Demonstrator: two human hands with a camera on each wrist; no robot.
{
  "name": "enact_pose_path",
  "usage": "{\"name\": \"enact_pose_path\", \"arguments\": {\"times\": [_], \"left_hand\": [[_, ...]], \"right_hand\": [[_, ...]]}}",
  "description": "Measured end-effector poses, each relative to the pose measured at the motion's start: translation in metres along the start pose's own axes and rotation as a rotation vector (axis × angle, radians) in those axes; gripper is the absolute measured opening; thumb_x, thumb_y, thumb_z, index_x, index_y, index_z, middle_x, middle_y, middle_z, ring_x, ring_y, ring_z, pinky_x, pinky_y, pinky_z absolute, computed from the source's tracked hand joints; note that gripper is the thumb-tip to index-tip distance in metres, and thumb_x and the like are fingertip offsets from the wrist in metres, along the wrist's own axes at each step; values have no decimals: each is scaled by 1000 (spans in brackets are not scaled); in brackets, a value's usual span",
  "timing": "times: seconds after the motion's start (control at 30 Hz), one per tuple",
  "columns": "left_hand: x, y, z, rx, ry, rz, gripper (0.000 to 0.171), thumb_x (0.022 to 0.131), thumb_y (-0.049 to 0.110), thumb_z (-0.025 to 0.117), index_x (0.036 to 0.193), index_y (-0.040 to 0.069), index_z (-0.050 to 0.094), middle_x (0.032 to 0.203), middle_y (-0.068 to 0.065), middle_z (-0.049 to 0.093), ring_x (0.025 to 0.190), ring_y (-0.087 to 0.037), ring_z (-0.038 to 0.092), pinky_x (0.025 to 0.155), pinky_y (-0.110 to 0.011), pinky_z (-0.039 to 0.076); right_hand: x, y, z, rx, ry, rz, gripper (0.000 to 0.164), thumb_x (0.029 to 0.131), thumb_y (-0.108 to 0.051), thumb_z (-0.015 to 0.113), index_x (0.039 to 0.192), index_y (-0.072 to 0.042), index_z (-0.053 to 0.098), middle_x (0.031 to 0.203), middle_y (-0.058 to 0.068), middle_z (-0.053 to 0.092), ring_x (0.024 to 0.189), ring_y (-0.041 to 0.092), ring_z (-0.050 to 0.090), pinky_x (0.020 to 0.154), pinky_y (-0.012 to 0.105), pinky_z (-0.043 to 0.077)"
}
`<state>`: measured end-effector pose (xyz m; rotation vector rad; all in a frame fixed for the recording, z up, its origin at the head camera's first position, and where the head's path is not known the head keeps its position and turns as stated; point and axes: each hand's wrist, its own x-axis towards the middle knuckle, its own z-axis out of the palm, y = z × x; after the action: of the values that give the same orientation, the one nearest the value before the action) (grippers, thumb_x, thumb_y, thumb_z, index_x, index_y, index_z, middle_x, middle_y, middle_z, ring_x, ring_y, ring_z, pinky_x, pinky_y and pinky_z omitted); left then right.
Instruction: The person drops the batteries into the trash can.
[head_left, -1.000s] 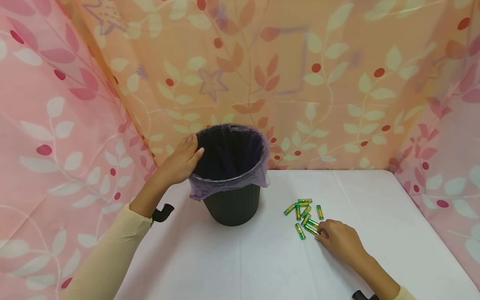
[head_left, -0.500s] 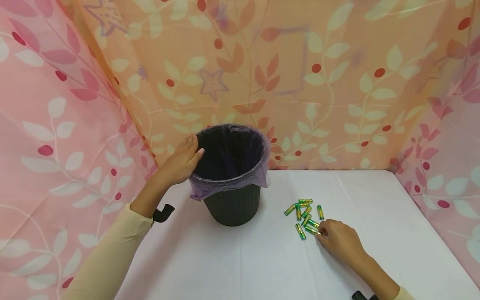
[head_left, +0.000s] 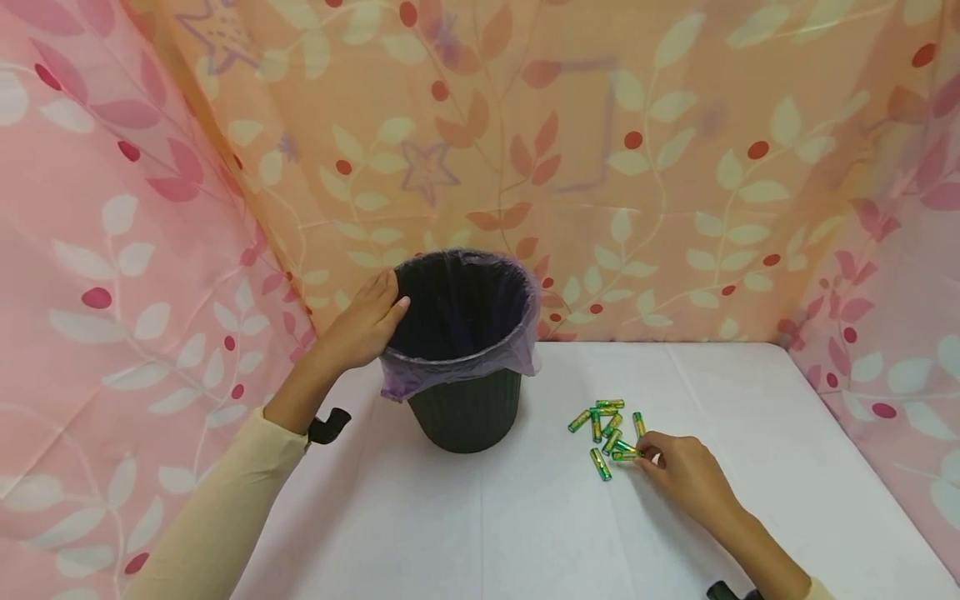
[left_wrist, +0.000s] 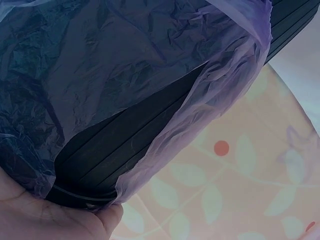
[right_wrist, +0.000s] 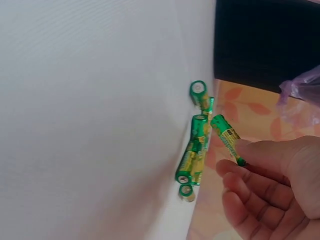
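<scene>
My right hand (head_left: 686,475) now lifts one battery (right_wrist: 227,137) from the pile (right_wrist: 199,129) just beyond its fingertips — pinched, hence singled out for handling — while my left hand (head_left: 363,321) rests, fingers extended, against the lined bin (head_left: 467,417).

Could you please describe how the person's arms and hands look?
The left hand and right hand wear no gloves. The left arm has a long cream fabric sleeve; on the right arm, a cream sleeve edge shows. A curved black fitting juts beside the left sleeve's end; at right, another black fitting is partly cut off.
</scene>
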<state>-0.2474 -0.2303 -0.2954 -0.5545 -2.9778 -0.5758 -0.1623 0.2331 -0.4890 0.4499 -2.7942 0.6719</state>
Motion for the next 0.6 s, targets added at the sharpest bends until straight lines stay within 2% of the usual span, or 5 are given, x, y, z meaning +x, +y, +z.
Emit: {"name": "enact_pose_path", "arguments": {"times": [0.33,0.6], "left_hand": [[-1,-1,0,1,6,0,67,111,34,26,156,-12,9,167,-26,2,155,-38,-4,125,-52,1],[1,-2,2,-1,22,13,66,111,33,28,156,-13,12,166,-26,5,155,-38,-2,125,-49,1]], "right_hand": [[4,-16,-13,99,119,-88,21,75,-6,89,89,-13,76,72,-13,67,59,-1,46,51,20,40],[7,-35,-23,172,163,-121,21,76,-3,88,89,-14,76,71,-15,65,60,-1,51,53,21,47]]}}
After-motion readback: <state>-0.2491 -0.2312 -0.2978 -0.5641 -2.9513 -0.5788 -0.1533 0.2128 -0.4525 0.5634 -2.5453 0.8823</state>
